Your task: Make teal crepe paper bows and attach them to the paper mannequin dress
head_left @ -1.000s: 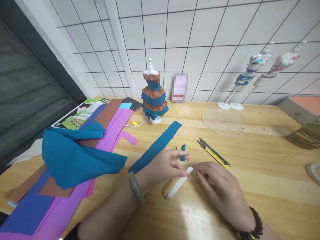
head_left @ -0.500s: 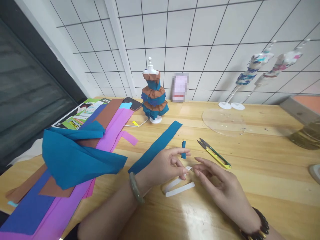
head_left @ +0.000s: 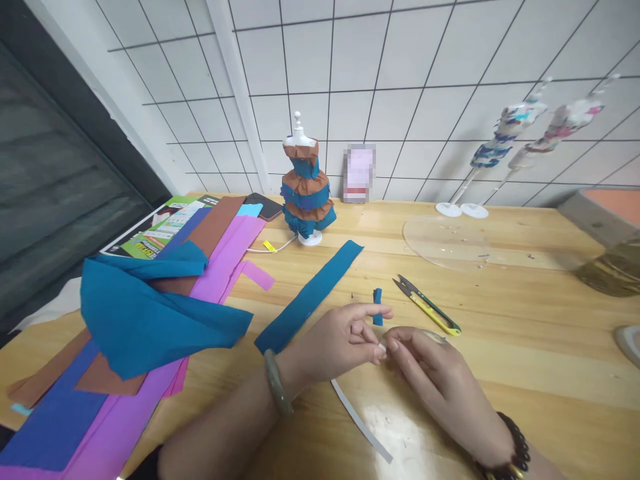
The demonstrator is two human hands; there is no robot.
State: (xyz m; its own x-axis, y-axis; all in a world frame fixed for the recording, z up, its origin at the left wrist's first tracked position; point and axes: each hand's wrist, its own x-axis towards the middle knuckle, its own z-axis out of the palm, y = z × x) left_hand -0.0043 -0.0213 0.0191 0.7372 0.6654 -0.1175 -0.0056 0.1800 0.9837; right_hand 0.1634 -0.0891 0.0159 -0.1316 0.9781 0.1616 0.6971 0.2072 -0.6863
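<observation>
Thumb and fingers of my left hand (head_left: 345, 340) pinch the end of a narrow white strip. The rest of this white strip (head_left: 357, 417) trails from under that hand across the table toward me. My right hand (head_left: 425, 367) has its thumb and index fingertip pressed together at the same end, touching the left fingertips. A small folded blue piece (head_left: 378, 317) is at my outstretched left index finger; whether it sticks to it I cannot tell. Beyond the left hand lies a flat blue crepe paper strip (head_left: 313, 293). Yellow-green thread snips (head_left: 427, 305) lie past the right hand.
A small dress form (head_left: 307, 190) in brown and blue ruffles stands at the back. Left lies a pile of coloured paper (head_left: 160, 313). A clear round plate (head_left: 440, 240) and two more dress forms (head_left: 505, 133) are at right, near a glass jar (head_left: 607, 270).
The white strip, looped before, now trails straight toward me. My left hand and the small blue piece shifted right; my right fingertips have closed in against the left ones.
</observation>
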